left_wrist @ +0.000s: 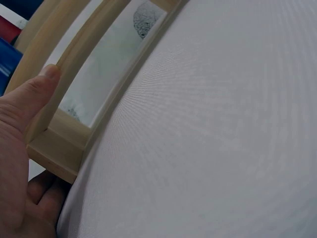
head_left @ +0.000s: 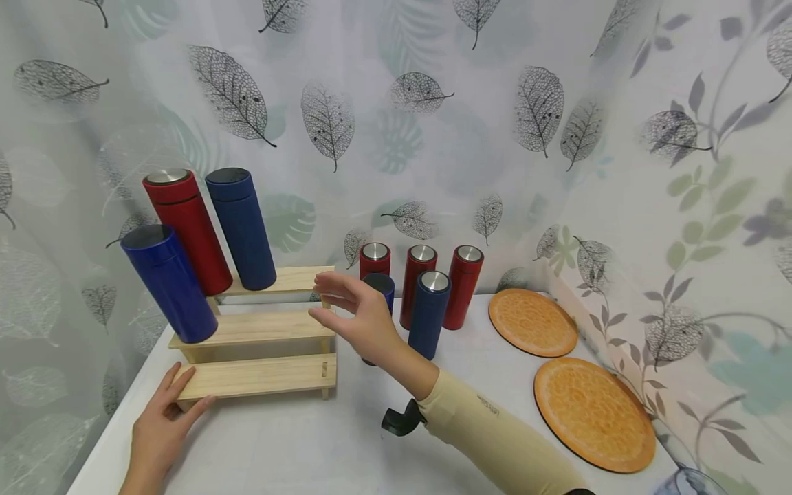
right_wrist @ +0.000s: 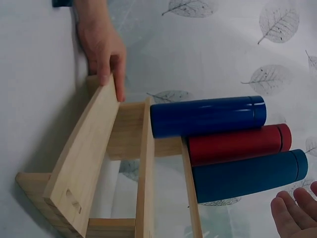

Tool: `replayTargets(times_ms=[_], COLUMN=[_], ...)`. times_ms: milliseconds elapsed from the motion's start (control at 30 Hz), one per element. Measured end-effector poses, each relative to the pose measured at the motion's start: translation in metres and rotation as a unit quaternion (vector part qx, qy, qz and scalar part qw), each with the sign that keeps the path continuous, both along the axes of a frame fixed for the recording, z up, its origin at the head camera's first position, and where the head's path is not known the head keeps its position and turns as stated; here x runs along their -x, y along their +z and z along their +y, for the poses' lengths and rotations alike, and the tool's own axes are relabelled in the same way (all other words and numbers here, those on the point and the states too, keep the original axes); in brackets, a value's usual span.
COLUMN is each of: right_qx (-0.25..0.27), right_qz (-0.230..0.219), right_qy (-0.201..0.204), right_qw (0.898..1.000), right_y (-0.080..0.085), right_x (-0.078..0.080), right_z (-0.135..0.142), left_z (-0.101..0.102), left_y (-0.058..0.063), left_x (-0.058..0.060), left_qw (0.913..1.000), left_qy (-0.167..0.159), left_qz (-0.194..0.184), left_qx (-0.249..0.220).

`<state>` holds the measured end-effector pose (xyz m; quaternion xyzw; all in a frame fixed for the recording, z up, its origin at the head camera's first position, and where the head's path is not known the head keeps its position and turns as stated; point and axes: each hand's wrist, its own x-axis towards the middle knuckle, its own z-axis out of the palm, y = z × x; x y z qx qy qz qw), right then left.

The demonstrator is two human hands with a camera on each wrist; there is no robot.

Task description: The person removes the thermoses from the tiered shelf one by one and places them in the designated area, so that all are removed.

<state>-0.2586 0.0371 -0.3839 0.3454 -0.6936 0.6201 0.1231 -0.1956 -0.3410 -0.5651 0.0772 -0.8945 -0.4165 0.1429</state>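
Rack (head_left: 266,377) is sitting on the table (head_left: 278,447), three flasks (head_left: 243,230) up on it, five more off to its right. Left hand (head_left: 157,426) grips its left end; right hand (head_left: 365,313) is empty, fingers loosely curved.

In the head view, the person's left grip (head_left: 162,425) sits at lower left, thumb spread from its bent fingers. The right grip (head_left: 365,317) is raised near the centre, thumb and fingers parted, its sleeved forearm (head_left: 495,440) slanting toward the lower right.
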Motion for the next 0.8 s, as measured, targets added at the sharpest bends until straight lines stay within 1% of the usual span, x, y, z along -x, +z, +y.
replayTargets(times_ms=[167, 367, 667, 800], right_qx=[-0.003, -0.007, -0.001, -0.003], right_qz=[-0.009, -0.005, -0.001, 0.001], right_qy=[0.0, 0.0, 0.014, 0.007], right_qw=[1.0, 1.0, 1.0, 1.0], right_y=[0.002, 0.009, 0.018, 0.021], right_x=[0.005, 0.01, 0.02, 0.024], right_z=[-0.011, -0.022, -0.037, -0.042], left_z=[-0.001, -0.002, -0.001, -0.001], left_y=[-0.002, -0.001, -0.001, -0.001], left_x=[0.0, 0.0, -0.001, -0.001], left_qw=[1.0, 1.0, 0.9999, 0.9999], left_qy=[-0.003, -0.007, -0.004, -0.007], left_qz=[0.0, 0.007, 0.007, 0.012], left_qx=[0.002, -0.001, -0.006, -0.003])
